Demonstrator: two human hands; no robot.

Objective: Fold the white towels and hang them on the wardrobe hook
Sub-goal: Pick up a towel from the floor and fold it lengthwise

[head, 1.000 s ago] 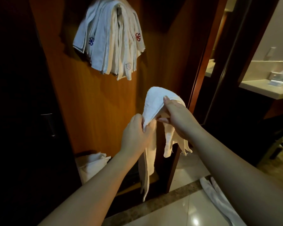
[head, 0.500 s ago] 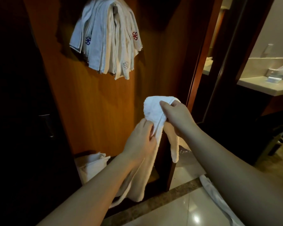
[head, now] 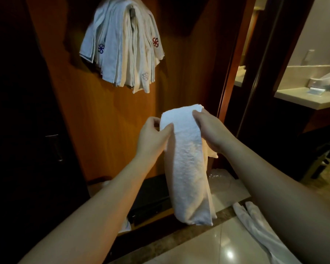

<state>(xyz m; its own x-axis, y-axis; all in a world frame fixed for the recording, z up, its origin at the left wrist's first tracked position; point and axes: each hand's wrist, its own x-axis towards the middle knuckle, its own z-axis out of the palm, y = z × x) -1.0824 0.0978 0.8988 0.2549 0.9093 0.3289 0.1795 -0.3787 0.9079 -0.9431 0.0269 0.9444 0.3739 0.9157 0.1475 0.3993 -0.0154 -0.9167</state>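
Folded towel held up by both hands, centre frame.

Head view: towel point(head: 187, 159) hangs as a long narrow strip; left hand point(head: 152, 136) pinches its top left edge, right hand point(head: 210, 130) grips the top right edge, fingers curled behind. Upper left: hung towels point(head: 122, 48) on the hook point(head: 132, 11), against the wood panel point(head: 107, 121), bearing blue, red and pale flower logos; no readable text. Another towel point(head: 255, 221) lies on the floor tiles point(head: 208, 248), lower right. Counter point(head: 309, 98) at right edge.

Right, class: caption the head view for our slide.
Both hands, left hand and right hand, grip a folded white towel below the hung towels.
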